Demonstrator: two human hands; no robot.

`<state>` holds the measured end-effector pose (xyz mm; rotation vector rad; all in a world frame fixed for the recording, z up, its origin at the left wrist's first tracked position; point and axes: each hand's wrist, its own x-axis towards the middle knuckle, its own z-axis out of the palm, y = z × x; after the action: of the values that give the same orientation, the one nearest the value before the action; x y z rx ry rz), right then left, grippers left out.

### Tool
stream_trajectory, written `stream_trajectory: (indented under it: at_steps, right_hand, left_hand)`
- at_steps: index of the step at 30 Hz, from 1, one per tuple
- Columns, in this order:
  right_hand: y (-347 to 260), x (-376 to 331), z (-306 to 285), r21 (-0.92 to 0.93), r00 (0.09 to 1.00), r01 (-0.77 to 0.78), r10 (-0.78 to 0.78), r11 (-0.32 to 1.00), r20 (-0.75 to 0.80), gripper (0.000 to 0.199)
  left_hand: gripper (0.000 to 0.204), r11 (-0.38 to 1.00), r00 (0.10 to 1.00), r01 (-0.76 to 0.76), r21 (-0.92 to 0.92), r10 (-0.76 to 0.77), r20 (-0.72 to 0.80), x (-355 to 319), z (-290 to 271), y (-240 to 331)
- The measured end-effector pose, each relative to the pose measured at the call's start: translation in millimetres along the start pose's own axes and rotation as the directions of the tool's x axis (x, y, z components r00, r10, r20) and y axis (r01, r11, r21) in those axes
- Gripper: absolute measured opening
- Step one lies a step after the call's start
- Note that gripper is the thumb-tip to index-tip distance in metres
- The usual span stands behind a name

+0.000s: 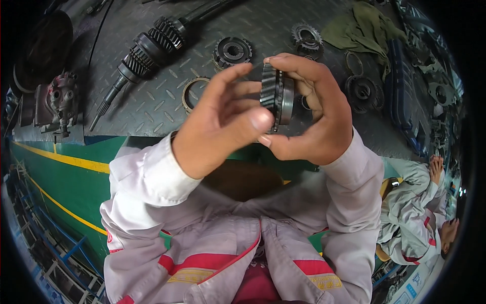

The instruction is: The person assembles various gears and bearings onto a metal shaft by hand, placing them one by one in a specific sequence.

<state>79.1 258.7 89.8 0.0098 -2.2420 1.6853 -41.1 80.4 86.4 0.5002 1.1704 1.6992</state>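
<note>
A dark helical gear with a smooth collar stands on edge between my hands, above the front part of the metal bench. My right hand curls around its collar side, with the index fingertip at the top rim and the thumb near the bottom. From the other side, my left hand grips it, its thumb against the lower teeth and its other fingers partly hidden behind. Just beyond my left fingers lie a brass-coloured ring and a splined hub.
A gear shaft lies across the diamond-plate bench at the left, near a metal casting. Toward the right are a toothed ring, a green cloth, another gear and a blue tray. Another person sits at the right.
</note>
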Motion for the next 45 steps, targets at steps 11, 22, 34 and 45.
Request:
stream_trajectory:
  at_steps: [11,22,34,45]
  right_hand:
    - [23,-10,0,-0.529,0.989,0.139,-0.142,0.837,0.036,0.089]
    - [14,-27,-33,-0.754,0.997,0.005,0.051,0.656,0.051,0.078]
    - [19,-37,-47,-0.761,0.993,-0.064,0.113,0.646,0.013,0.038]
    - [16,-35,-55,-0.733,0.989,-0.129,0.137,0.668,-0.049,0.035]
  left_hand:
    - [0.096,0.458,0.899,-0.254,0.852,0.437,0.034,33,4,-36]
    - [0.093,0.170,0.848,-0.324,0.931,0.488,0.206,48,7,-43]
    - [0.052,0.073,0.819,-0.246,0.967,0.548,0.167,23,-27,-11]
    - [0.039,-0.027,0.879,-0.127,0.992,0.460,0.125,12,-34,-3]
